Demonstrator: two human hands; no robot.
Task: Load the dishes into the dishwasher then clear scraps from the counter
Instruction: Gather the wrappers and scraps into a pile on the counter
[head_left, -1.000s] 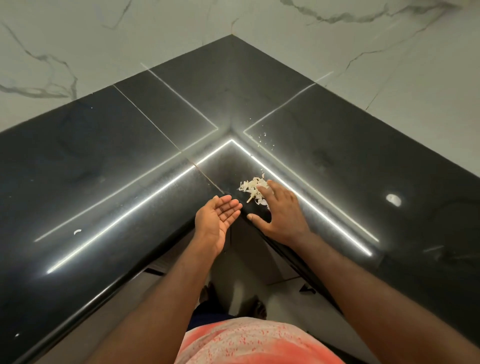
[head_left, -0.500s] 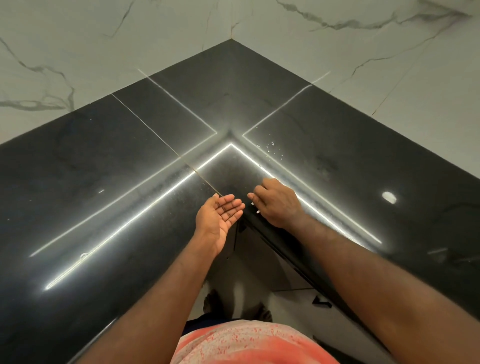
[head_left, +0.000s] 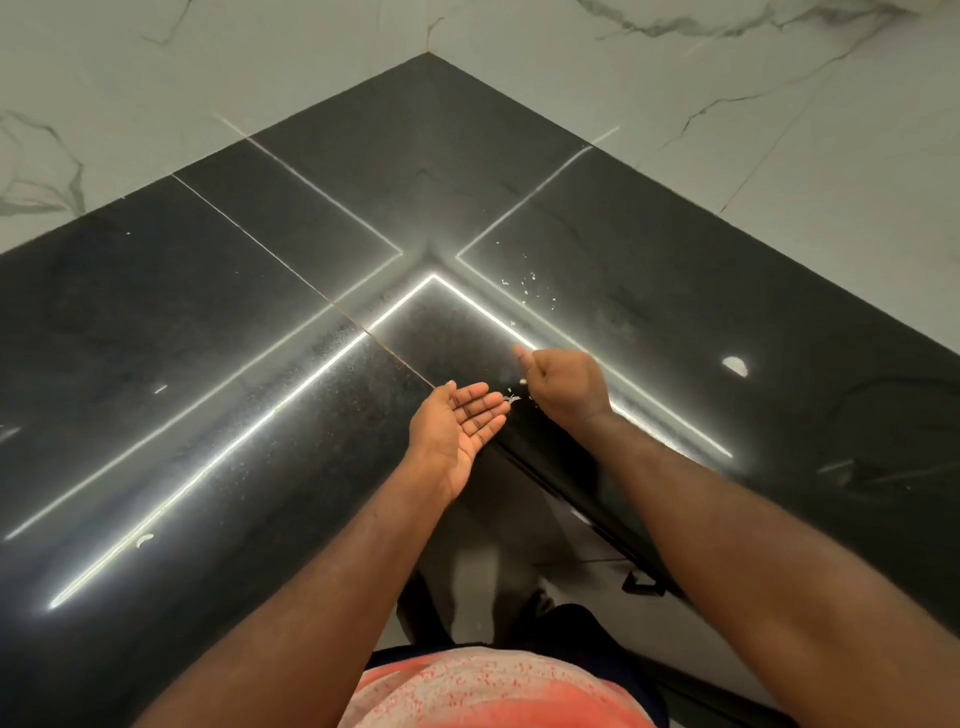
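L hand (head_left: 457, 431) at counter (head_left: 260, 322) inner-corner edge, R hand (head_left: 566, 389) just right, scrap bits (head_left: 521, 382) betw. them at R fingers, specks (head_left: 527, 288) behind.

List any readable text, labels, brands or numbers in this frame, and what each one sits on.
None: no readable text anywhere in the head view.
The black counter shows only light reflections, seams and white scraps, no print.
The marble wall has grey veining, no lettering.
The shirt has a red speckled pattern, no words or logo.
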